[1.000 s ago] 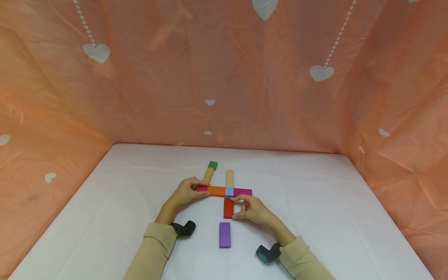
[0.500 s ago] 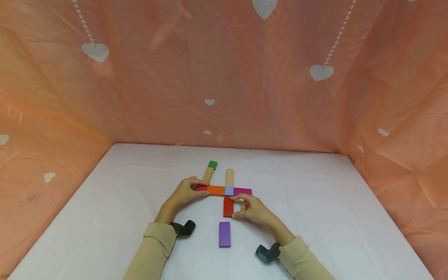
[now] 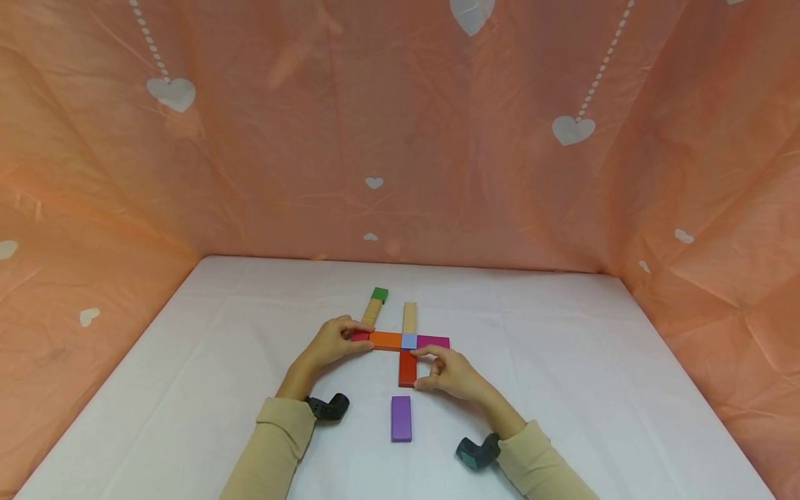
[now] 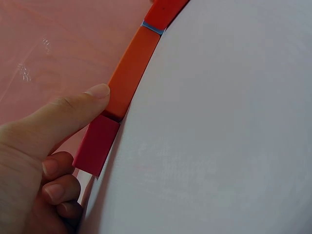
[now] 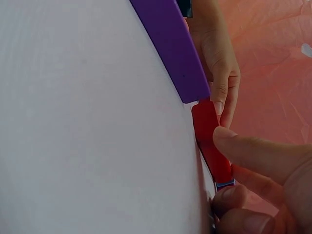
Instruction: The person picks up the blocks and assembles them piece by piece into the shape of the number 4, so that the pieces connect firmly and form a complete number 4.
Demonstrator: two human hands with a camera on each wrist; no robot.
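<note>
Flat coloured wooden blocks lie joined on the white tabletop. My left hand (image 3: 331, 342) pinches the left end of the orange block (image 3: 387, 341) between thumb and index finger, where it meets a crimson block (image 4: 97, 146). My right hand (image 3: 453, 373) holds the red block (image 3: 407, 368), thumb at its near right corner and index finger by its far end. That far end meets the small light blue block (image 3: 409, 341). A magenta block (image 3: 434, 342) continues the row to the right. Behind the light blue one stretches a plain wood block (image 3: 410, 317).
A purple block (image 3: 401, 419) lies apart, nearer the person than the red one. At the far left, a plain wood piece (image 3: 371, 312) leads at a slant to a green block (image 3: 380, 294). Orange cloth (image 3: 400, 173) with white hearts hangs behind the table (image 3: 531, 312).
The red block has slid slightly away from the person, up against the light blue block, with my right fingers on it. My left hand has stayed in place.
</note>
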